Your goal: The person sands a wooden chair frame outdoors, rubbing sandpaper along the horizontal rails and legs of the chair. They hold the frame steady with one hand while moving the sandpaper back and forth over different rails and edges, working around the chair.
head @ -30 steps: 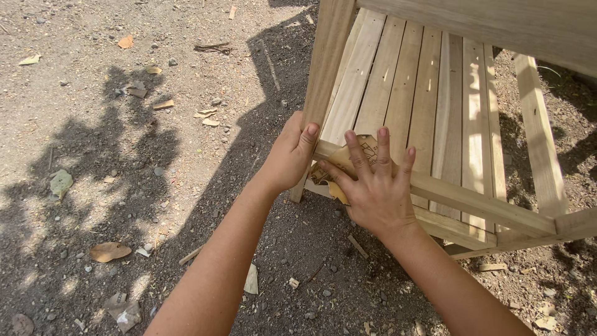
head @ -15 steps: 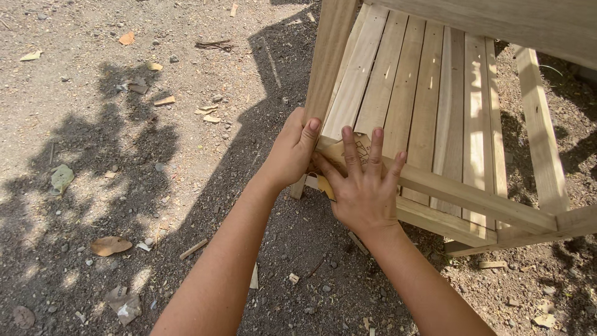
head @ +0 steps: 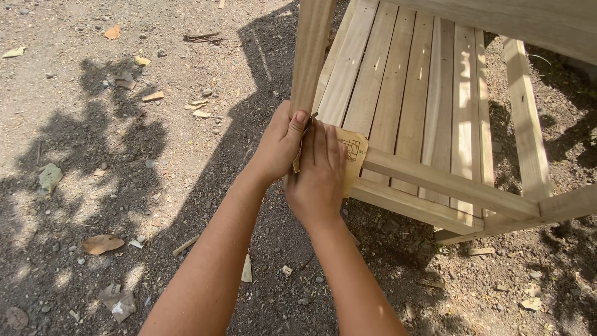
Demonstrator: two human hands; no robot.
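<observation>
A pale wooden bench or chair frame with a slatted seat stands on the dirt. My left hand grips its upright front leg low down, thumb on the inner face. My right hand lies flat with fingers together, pressing a tan sheet of sandpaper against the joint where the leg meets the front rail. Part of the sandpaper is hidden under my palm.
The ground is bare dirt with gravel, dry leaves, wood chips and a small twig. Shadows of foliage and of the frame fall across the left and centre. A lower rail runs below the front rail.
My right hand has slid left along the rail to the leg joint, fingers drawn together over the sandpaper. My left hand keeps its hold on the leg.
</observation>
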